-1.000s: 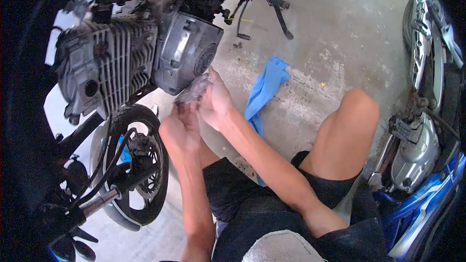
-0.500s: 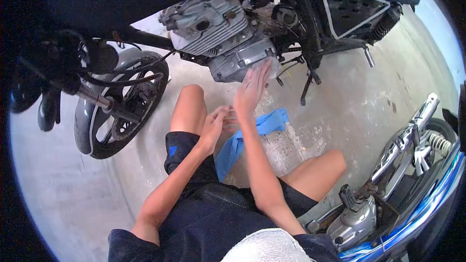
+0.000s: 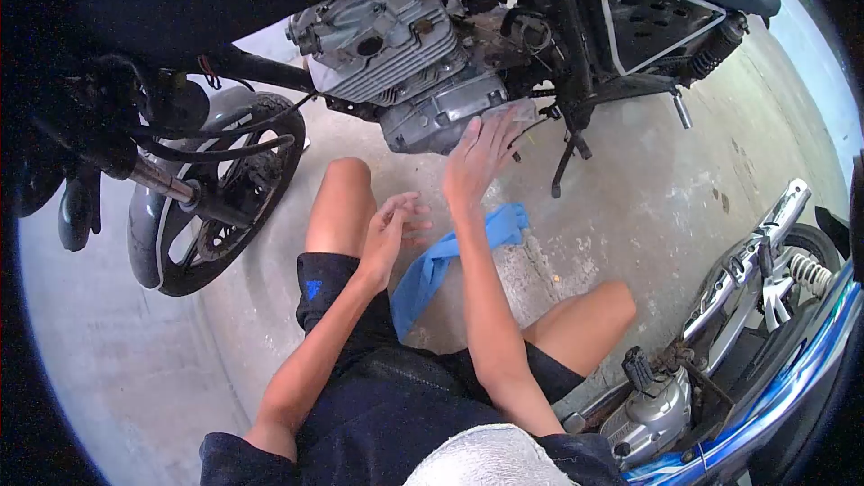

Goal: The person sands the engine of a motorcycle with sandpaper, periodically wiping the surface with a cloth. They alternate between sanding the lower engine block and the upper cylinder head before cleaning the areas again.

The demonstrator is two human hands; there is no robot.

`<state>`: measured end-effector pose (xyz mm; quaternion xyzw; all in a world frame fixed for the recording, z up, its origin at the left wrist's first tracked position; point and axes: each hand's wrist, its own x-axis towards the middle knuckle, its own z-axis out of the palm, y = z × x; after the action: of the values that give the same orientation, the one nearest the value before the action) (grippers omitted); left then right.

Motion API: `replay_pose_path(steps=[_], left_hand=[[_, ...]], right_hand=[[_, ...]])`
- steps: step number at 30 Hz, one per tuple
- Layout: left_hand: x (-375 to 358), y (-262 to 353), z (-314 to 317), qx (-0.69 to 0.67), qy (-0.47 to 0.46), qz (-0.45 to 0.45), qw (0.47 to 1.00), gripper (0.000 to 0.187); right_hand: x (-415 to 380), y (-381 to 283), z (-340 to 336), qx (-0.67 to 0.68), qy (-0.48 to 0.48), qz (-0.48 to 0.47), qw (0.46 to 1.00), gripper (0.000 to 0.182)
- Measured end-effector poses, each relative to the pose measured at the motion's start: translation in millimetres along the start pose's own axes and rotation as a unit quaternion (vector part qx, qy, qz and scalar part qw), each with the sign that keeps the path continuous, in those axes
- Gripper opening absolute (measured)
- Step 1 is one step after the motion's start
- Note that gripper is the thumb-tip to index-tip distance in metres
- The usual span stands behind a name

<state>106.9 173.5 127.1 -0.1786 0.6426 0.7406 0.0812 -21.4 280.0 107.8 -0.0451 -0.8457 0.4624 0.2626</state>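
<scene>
Left hand (image 3: 389,227) dropped away | right hand (image 3: 477,157) open, empty, fingertips at engine cover (image 3: 441,117)

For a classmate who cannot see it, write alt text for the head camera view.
A seated person's right hand reaches open to the engine of a stripped motorcycle, left hand open above the knee. A blue cloth lies on the concrete floor; a blue motorcycle stands at right.

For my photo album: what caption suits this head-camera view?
Right hand reaching to a motorcycle engine, left hand open above a blue cloth.
</scene>
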Motion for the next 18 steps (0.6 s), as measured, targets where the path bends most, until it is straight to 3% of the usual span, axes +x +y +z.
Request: replay_pose_path(steps=[9, 18], left_hand=[[8.1, -1.6, -11.7, -0.025, 0.025, 0.0, 0.999, 0.032], [11.3, -1.7, -20.8, -0.036, 0.045, 0.001, 0.998, 0.033]], right_hand=[[-8.6, -12.6, 2.4, 0.043, -0.001, 0.028, 0.999, 0.056], [-12.1, -10.4, 2.3, -0.019, -0.015, 0.033, 0.999, 0.057]])
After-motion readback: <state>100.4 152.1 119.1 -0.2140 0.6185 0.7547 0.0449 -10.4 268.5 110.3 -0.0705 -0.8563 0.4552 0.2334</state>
